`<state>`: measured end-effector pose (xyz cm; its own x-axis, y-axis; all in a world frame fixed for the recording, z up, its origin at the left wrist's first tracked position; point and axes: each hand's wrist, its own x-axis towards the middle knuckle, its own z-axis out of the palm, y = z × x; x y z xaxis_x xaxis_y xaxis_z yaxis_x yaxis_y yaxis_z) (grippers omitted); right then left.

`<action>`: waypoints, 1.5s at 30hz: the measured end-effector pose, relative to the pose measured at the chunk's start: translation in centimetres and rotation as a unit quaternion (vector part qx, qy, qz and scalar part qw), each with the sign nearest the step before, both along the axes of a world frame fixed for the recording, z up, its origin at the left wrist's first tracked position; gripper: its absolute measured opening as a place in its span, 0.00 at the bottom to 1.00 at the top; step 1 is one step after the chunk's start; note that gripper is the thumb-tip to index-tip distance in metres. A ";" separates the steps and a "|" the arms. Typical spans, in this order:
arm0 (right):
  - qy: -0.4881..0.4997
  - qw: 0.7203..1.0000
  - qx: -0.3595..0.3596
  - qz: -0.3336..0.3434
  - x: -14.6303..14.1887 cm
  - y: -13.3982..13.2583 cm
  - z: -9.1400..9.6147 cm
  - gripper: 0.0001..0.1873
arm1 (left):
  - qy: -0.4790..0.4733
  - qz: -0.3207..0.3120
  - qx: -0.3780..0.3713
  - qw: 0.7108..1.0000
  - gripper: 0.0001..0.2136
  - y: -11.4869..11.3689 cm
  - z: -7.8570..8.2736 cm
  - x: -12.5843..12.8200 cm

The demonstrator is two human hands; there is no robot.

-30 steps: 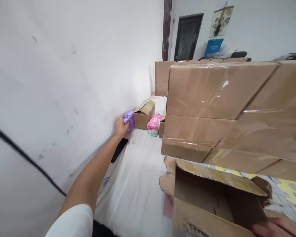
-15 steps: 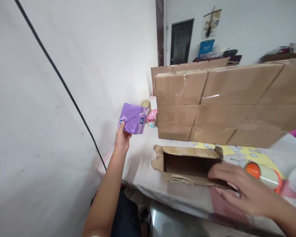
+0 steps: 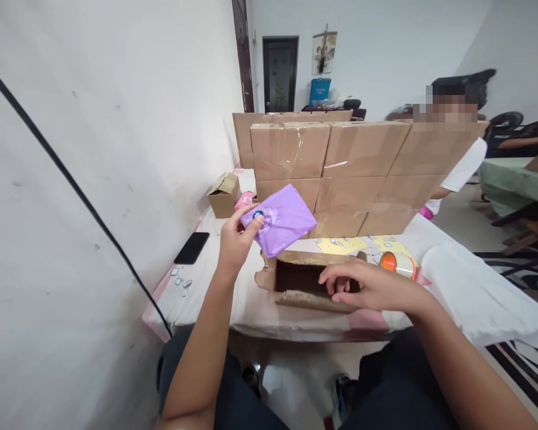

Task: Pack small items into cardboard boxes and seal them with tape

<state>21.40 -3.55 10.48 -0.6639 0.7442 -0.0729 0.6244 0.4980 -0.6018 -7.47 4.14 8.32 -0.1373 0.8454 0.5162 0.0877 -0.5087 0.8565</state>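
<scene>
My left hand point(image 3: 235, 242) grips a purple plastic packet point(image 3: 289, 220) by its left end, thumb pressed on top beside a round blue mark. The packet is tilted above the back left part of a long open cardboard box point(image 3: 311, 300). The box lies on the cloth-covered surface with a torn flap at its left end, and its dark inside looks bare where it shows. Over the box's right part hangs my right hand point(image 3: 367, 283), fingers loosely bent and apart, with nothing visible in them. Whether its fingertips touch the box I cannot tell.
A wall of taped cardboard boxes point(image 3: 291, 149) stands behind. At left are a small carton point(image 3: 224, 200), a pink packet point(image 3: 244, 201) and a black phone point(image 3: 192, 248). An orange-ended cylinder point(image 3: 399, 264) lies at right. Beyond the boxes is a person in white point(image 3: 468, 161).
The purple packet has moved with my left hand toward the box and turned. My right hand has lifted off the box's right edge and its fingers have loosened. The view has swung right.
</scene>
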 end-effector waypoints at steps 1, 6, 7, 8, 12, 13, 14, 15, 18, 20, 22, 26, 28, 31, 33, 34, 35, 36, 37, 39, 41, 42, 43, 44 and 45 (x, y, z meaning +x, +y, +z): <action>-0.016 1.000 0.004 0.013 -0.3 -0.3 0.0 0.15 | 0.007 -0.006 -0.001 1.000 0.16 -0.3 0.1 0.2; -0.062 0.990 0.121 0.027 -1.4 -0.4 -2.6 0.12 | 0.039 -0.046 -0.017 0.998 0.15 -1.3 -0.2 1.1; -0.057 0.987 0.147 0.015 -1.5 -0.3 -3.3 0.12 | 0.037 -0.061 -0.032 0.997 0.15 -1.3 -0.4 1.3; -0.054 0.983 0.176 -0.006 -1.5 -0.1 -4.1 0.12 | 0.031 -0.076 -0.049 0.995 0.15 -1.2 -0.7 1.4; -0.063 0.954 0.277 -0.097 -0.9 0.6 -5.7 0.15 | 0.034 -0.101 -0.070 0.992 0.14 -0.6 -1.6 1.8; -0.066 0.948 0.291 -0.110 -0.6 0.7 -5.9 0.15 | 0.046 -0.106 -0.063 0.991 0.14 -0.4 -1.7 1.8; -0.068 0.943 0.302 -0.118 -0.3 0.9 -6.0 0.13 | 0.056 -0.112 -0.058 0.990 0.14 -0.2 -1.8 1.8; -0.069 0.939 0.312 -0.124 0.0 1.2 -6.1 0.11 | 0.064 -0.118 -0.056 0.989 0.14 -0.1 -1.9 1.7; -0.054 0.932 0.333 -0.133 0.7 1.9 -6.6 0.08 | 0.075 -0.129 -0.060 0.987 0.16 0.4 -2.0 1.4; -0.041 0.929 0.338 -0.143 1.0 2.4 -7.0 0.11 | 0.081 -0.139 -0.069 0.985 0.16 0.5 -2.0 1.4; -0.041 0.930 0.327 -0.161 1.2 2.9 -7.3 0.16 | 0.100 -0.159 -0.092 0.978 0.16 0.5 -2.0 1.5; -0.026 0.941 0.271 -0.199 1.4 3.6 -7.6 0.28 | 0.162 -0.218 -0.178 0.946 0.13 0.2 -2.2 2.4; -0.006 0.944 0.250 -0.216 1.4 3.9 -7.6 0.31 | 0.184 -0.219 -0.206 0.936 0.13 0.2 -2.6 2.8; 0.017 0.938 0.241 -0.249 1.3 4.2 -7.7 0.30 | 0.220 -0.201 -0.217 0.930 0.12 0.3 -3.4 3.3; 0.036 0.929 0.247 -0.272 1.4 4.4 -7.7 0.28 | 0.251 -0.202 -0.206 0.924 0.10 0.5 -3.8 3.5; 0.047 0.925 0.254 -0.279 1.4 4.5 -7.8 0.27 | 0.266 -0.205 -0.199 0.921 0.10 0.6 -3.9 3.6; 0.058 0.920 0.261 -0.285 1.5 4.6 -7.8 0.26 | 0.282 -0.206 -0.193 0.917 0.09 0.7 -4.0 3.7; 0.069 0.917 0.267 -0.289 1.6 4.7 -7.9 0.26 | 0.299 -0.202 -0.189 0.913 0.08 0.7 -4.0 3.8; 0.078 0.914 0.271 -0.291 1.6 4.8 -8.0 0.25 | 0.320 -0.195 -0.187 0.908 0.07 0.8 -3.9 3.9; 0.094 0.911 0.273 -0.296 1.8 5.1 -8.2 0.25 | 0.374 -0.175 -0.181 0.892 0.06 0.8 -3.5 4.3; 0.107 0.909 0.270 -0.300 1.9 5.3 -8.4 0.24 | 0.445 -0.160 -0.171 0.865 0.06 0.8 -3.0 5.0; 0.111 0.908 0.269 -0.300 1.9 5.3 -8.5 0.24 | 0.484 -0.157 -0.166 0.845 0.07 0.8 -2.7 5.4; 0.116 0.909 0.268 -0.299 1.9 5.3 -8.6 0.24 | 0.524 -0.155 -0.161 0.822 0.08 0.8 -2.4 5.9; 0.120 0.909 0.267 -0.297 2.0 5.4 -8.6 0.24 | 0.563 -0.151 -0.156 0.797 0.08 0.9 -2.1 6.4; 0.124 0.910 0.266 -0.293 2.0 5.4 -8.7 0.24 | 0.599 -0.146 -0.154 0.772 0.09 1.0 -1.8 7.0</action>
<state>23.39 1.82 1.80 -0.0876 0.8617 0.4997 0.7547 0.3848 -0.5313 -0.46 5.18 6.49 0.5023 0.8582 -0.1061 0.8311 -0.4453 0.3330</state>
